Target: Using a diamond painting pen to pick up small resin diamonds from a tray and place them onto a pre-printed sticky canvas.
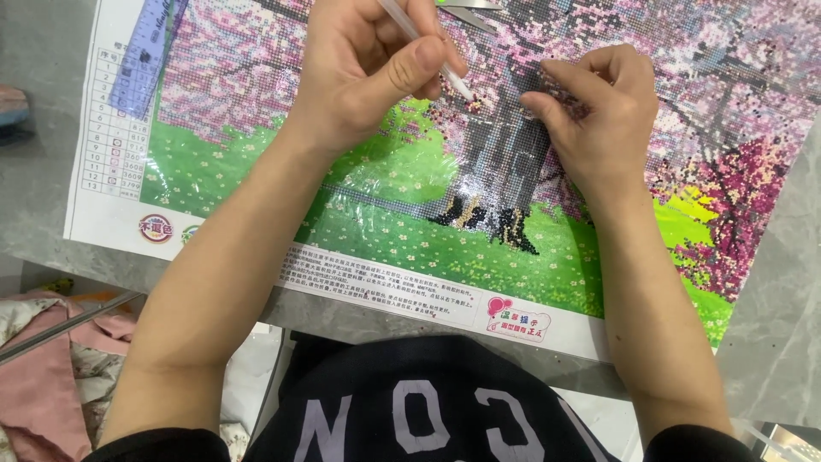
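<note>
A diamond-painting canvas (pixel 402 231) with pink blossom trees, a grey trunk and green grass lies on a grey table. My left hand (pixel 363 73) grips a thin white applicator pen (pixel 428 50), its tip touching the canvas beside the grey trunk. My right hand (pixel 599 115) rests on the canvas just right of the pen tip, fingers curled and fingertips pressed on the beaded surface, holding nothing. A clear film (pixel 389 184) covers part of the grass area below my left hand.
A blue ruler (pixel 141 56) lies on the canvas's left margin over a colour chart. Scissors (pixel 470 10) peek in at the top edge. Pink cloth (pixel 43 368) sits lower left beyond the grey table (pixel 34 222) edge. My dark shirt fills the bottom.
</note>
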